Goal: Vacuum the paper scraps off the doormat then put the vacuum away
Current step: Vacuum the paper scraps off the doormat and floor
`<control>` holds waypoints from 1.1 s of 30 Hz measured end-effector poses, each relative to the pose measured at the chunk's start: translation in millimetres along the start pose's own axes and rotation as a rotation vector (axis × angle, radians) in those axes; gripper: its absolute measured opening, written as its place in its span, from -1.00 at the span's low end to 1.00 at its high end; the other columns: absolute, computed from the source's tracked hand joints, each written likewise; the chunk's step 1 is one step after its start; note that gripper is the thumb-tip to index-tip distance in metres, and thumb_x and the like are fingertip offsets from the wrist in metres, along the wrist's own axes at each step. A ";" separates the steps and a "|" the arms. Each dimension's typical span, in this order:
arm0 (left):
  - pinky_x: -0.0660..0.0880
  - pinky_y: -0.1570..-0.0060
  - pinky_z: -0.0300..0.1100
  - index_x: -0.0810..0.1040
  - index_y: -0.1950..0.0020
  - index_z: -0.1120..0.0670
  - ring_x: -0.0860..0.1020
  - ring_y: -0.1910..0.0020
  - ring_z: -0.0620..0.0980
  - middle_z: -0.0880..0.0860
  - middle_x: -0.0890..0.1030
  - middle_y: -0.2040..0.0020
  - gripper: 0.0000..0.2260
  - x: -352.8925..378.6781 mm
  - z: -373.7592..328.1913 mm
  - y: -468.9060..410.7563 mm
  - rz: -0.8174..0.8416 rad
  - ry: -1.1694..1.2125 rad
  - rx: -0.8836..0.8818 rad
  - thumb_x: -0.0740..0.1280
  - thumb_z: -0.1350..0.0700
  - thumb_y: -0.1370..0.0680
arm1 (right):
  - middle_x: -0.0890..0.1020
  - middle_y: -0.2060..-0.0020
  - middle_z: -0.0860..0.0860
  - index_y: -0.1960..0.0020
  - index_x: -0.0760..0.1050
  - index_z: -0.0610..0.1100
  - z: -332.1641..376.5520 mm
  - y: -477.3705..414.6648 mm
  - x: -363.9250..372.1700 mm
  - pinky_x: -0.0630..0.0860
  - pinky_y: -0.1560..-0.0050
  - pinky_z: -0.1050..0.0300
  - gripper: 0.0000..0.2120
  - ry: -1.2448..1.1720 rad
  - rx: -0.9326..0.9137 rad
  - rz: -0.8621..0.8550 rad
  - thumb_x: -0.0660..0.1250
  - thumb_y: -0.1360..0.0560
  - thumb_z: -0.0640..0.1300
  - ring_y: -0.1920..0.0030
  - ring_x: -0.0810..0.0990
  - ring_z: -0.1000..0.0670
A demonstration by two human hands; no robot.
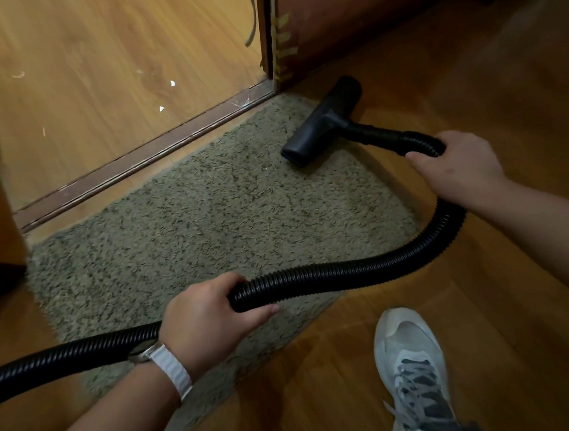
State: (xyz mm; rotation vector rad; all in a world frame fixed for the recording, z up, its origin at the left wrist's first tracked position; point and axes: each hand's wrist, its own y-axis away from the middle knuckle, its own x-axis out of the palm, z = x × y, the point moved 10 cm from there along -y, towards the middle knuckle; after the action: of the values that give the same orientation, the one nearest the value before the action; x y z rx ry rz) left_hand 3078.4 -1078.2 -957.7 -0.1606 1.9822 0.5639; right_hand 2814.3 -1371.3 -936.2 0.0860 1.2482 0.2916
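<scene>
Covering most of the frame, the wood floor is darker at the right and bottom and paler in the upper left, past a threshold strip; the mat, shaggy and grey-green, lies in the centre against that strip; a reddish door stands at the top right, its bottom corner just beside the mat's far corner; the black ribbed hose enters at the lower left edge, crosses the mat's near side, loops out over the floor at the right and bends back up to the nozzle; the left hand, at lower centre, has fingers and thumb wrapped round the hose; the right hand, at centre right, clamps curled fingers on the hose just behind the nozzle's tube; a white shoe stands on the floor at the bottom right; the nozzle sits at the mat's upper right corner, near the door; a white watch bands the left wrist; small white scraps lie on the pale floor in the upper left, apart from the mat.
</scene>
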 end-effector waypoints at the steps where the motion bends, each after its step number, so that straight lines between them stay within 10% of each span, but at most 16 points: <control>1: 0.49 0.39 -0.20 0.59 0.04 -0.10 0.52 0.38 -0.20 -0.13 0.54 0.40 -0.36 0.3 0.3 0.2 -0.001 0.000 0.001 0.15 -0.56 -0.23 | 0.52 0.25 -0.03 -0.05 0.52 -0.12 4.3 -1.4 5.6 0.35 0.41 0.17 -0.67 -0.007 -0.010 0.020 0.27 -0.55 0.14 0.30 0.49 0.01; 15: 0.36 0.43 -0.32 0.55 0.02 -0.13 0.49 0.36 -0.23 -0.19 0.52 0.35 -0.38 17.7 3.9 10.1 0.085 -0.117 0.069 0.10 -0.57 -0.25 | 0.55 0.21 0.10 -0.05 0.50 0.09 125.8 30.2 60.5 0.50 0.38 0.12 -0.85 0.183 -0.502 0.226 0.32 -0.54 0.11 0.28 0.55 0.05; 33: 0.19 0.53 -0.41 0.57 0.17 -0.12 0.50 0.46 -0.21 -0.17 0.52 0.43 -0.48 20.3 -12.3 18.3 -0.050 -0.095 0.206 0.17 -0.53 -0.32 | 0.53 0.25 0.09 -0.10 0.52 0.03 26.4 50.1 29.3 0.41 0.37 0.13 -0.82 0.133 -0.334 0.100 0.32 -0.56 0.08 0.29 0.51 0.04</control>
State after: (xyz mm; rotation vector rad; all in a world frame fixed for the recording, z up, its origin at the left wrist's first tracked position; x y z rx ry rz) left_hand 3052.6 -1065.0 -965.2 -0.0548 1.9238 0.3267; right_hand 2839.0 -1312.9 -943.5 -0.1605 1.3131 0.5965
